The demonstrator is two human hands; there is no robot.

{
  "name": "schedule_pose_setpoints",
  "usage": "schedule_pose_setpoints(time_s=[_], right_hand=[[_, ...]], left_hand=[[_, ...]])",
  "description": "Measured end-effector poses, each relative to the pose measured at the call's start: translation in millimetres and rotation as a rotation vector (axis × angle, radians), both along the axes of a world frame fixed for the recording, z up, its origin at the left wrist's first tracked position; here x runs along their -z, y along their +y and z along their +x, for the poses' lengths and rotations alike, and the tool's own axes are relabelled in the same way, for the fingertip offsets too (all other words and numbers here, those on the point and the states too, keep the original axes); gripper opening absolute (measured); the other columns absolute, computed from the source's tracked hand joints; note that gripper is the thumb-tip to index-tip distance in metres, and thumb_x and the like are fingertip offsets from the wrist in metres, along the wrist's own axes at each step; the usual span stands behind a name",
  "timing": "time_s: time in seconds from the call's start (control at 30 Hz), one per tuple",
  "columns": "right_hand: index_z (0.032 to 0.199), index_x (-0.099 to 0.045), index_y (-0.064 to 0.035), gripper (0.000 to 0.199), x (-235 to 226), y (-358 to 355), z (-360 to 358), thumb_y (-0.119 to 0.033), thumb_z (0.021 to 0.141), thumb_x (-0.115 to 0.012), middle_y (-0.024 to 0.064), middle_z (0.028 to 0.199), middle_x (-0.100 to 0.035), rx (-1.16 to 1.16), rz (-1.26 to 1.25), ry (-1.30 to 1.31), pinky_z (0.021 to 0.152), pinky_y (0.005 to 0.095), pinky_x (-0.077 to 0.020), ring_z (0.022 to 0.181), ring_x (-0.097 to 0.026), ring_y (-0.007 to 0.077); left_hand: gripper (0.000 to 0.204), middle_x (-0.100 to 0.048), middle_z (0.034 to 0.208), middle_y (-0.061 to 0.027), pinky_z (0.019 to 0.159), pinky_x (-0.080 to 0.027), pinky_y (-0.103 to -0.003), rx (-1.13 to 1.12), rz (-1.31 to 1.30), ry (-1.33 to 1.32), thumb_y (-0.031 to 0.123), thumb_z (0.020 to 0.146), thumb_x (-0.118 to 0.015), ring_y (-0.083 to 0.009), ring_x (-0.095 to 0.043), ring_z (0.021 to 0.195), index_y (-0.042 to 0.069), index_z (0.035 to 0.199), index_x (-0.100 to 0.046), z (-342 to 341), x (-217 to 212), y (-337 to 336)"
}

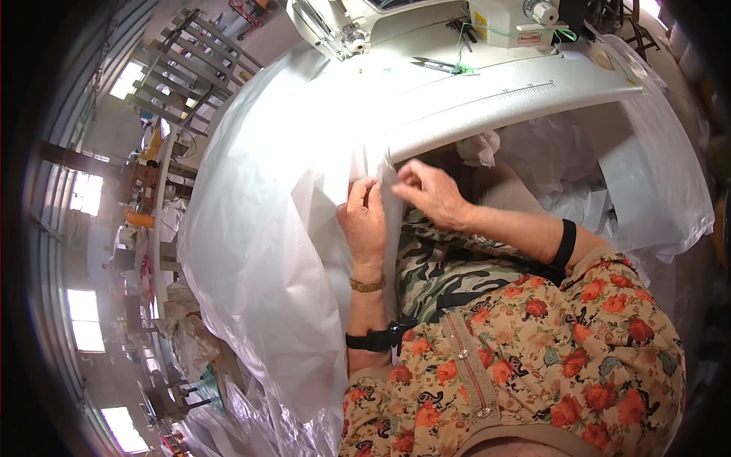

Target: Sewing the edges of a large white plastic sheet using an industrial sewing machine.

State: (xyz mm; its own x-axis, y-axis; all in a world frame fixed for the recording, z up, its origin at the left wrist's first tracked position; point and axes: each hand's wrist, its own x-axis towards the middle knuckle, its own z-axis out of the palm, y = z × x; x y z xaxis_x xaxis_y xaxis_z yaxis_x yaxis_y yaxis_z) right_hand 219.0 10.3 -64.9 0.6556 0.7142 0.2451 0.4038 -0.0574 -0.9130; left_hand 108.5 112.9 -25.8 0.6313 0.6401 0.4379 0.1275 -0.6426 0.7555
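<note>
We log the white sheet (pixel 266 244) as draped over the left part of the worktable (pixel 457 129) and hanging down past its front edge, on the left of the camouflage trousers (pixel 449 263). We see the left hand (pixel 364 225) raised at the sheet's gathered right-hand edge, thumb and forefinger pinched together on the material. From those fingertips the gathered edge runs away from the body, up toward the tabletop; we judge this to be its long axis here.

Key relation: the left hand is the nearer, in contact with the edge; the right hand (pixel 438 196) sits just to the right, its curled fingertips pointing left toward the same folds. We cannot tell whether these fingers grip anything or touch the sheet. We note the sewing machine (pixel 331 27) beyond both hands, at the table's far side.
</note>
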Motion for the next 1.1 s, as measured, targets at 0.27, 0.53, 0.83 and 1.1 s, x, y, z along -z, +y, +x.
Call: schedule_pose_setpoints(time_s=[0.27, 0.53, 0.83, 1.1], right_hand=[[0.085, -0.059, -0.0012, 0.022, -15, -6, -38, -0.024, 0.084, -0.059, 0.0167, 0.072, -0.063, -0.143, 0.01, 0.143, 0.063, 0.0431, -0.0474, 0.067, -0.062, 0.0333], [0.087, -0.062, -0.0019, 0.02, -22, -2, -44, -0.022, 0.085, -0.057, 0.0203, 0.077, -0.064, -0.27, -0.136, -0.212, 0.068, 0.0472, -0.0484, 0.075, -0.063, 0.0385], [0.113, -0.06, -0.0076, 0.038, 30, 13, -17, -0.032, 0.084, -0.065, 0.0099, 0.077, -0.061, 0.155, -0.007, 0.187, 0.072, 0.0377, -0.0481, 0.076, -0.062, 0.0252], [0.097, -0.059, 0.0019, 0.028, 21, -1, -21, -0.024, 0.087, -0.059, 0.0137, 0.07, -0.059, -0.288, 0.116, 0.259, 0.064, 0.0362, -0.0447, 0.065, -0.054, 0.0224]], left_hand=[[0.012, -0.064, 0.077, -0.0069, 0.061, -0.047, -0.027, 0.056, -0.07, -0.015, 0.008, 0.09, -0.062, -0.0127, -0.058, 0.066, -0.003, 0.094, -0.064, -4, 1, 9], [0.017, -0.062, 0.07, -0.0026, 0.058, -0.045, -0.027, 0.039, -0.238, 0.101, 0.015, 0.09, -0.063, -0.0096, -0.052, 0.061, -0.002, 0.09, -0.063, -2, -23, 1], [0.011, -0.06, 0.07, 0.0002, 0.055, -0.045, -0.022, 0.077, -0.24, 0.047, 0.01, 0.09, -0.064, -0.0054, -0.054, 0.061, -0.001, 0.088, -0.064, -2, -13, 10], [0.014, -0.063, 0.071, -0.0036, 0.06, -0.046, -0.025, 0.096, -0.143, 0.016, 0.01, 0.086, -0.066, -0.008, -0.055, 0.065, -0.003, 0.088, -0.063, -7, -13, 17]])
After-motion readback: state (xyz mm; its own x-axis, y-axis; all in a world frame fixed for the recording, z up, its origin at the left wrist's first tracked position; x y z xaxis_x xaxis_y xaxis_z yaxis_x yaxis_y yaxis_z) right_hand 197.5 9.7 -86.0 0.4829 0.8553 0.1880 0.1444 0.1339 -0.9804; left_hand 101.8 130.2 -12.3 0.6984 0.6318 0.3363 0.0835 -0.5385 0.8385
